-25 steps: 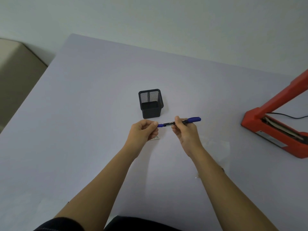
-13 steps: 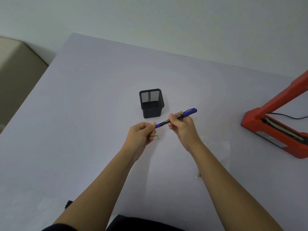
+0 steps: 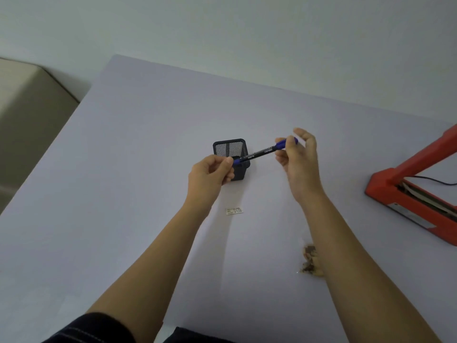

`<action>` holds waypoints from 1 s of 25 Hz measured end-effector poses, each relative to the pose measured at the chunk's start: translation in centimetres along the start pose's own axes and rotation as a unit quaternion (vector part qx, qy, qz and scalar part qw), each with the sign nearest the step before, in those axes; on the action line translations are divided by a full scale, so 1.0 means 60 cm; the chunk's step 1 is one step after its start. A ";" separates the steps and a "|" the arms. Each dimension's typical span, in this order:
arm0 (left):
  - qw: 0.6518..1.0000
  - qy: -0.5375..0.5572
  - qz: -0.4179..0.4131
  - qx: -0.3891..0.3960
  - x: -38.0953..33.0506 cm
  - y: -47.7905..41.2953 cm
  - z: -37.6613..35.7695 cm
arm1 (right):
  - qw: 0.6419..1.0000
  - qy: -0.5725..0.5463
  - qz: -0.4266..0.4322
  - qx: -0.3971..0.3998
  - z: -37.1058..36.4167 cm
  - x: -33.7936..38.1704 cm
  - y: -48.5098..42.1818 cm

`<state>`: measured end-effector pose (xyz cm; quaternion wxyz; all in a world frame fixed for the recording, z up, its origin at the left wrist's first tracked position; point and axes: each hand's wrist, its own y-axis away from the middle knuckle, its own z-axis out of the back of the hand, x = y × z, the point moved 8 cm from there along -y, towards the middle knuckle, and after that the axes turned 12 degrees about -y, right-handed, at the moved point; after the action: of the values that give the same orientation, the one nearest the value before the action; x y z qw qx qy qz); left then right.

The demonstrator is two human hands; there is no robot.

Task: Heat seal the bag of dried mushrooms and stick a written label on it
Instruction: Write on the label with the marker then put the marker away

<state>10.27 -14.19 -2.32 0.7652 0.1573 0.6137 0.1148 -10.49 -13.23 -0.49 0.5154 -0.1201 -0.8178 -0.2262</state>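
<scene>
A pale lavender table [image 3: 123,194] carries a black mesh pen cup [image 3: 228,147]. A small written label [image 3: 234,210] lies just nearer than the cup. A red heat sealer [image 3: 405,194] sits far right of the cup, and dried mushrooms [image 3: 309,258], partly hidden, lie nearer and right of it.

Mesh pen cup [image 3: 230,147] just behind left hand [image 3: 210,175], red heat sealer [image 3: 405,194] far right, open tabletop [image 3: 118,199] left
</scene>
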 end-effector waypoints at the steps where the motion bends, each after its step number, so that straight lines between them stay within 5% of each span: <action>1: 0.999 -0.032 -0.011 -0.012 -0.008 -0.008 0.006 | 0.999 0.034 0.034 0.012 -0.006 0.013 -0.009; 5: 0.968 -0.218 -0.021 -0.120 -0.018 -0.038 0.042 | 0.975 0.175 0.131 0.041 -0.046 0.027 -0.036; 11: 0.958 -0.285 -0.026 -0.026 0.010 -0.066 0.006 | 0.913 0.362 0.133 0.130 -0.105 -0.064 -0.055; 21: 0.968 -0.245 -0.031 -0.036 0.024 -0.066 0.014 | 0.917 0.379 0.100 0.079 -0.092 -0.095 -0.066; 25: 0.967 -0.208 0.016 -0.146 0.065 -0.044 0.064 | 0.947 0.306 0.094 -0.032 -0.017 -0.082 -0.055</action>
<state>14.86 -15.54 -6.08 0.8888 0.0743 0.4150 0.1795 -8.93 -16.42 -5.36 0.7557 -0.1377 -0.5980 -0.2289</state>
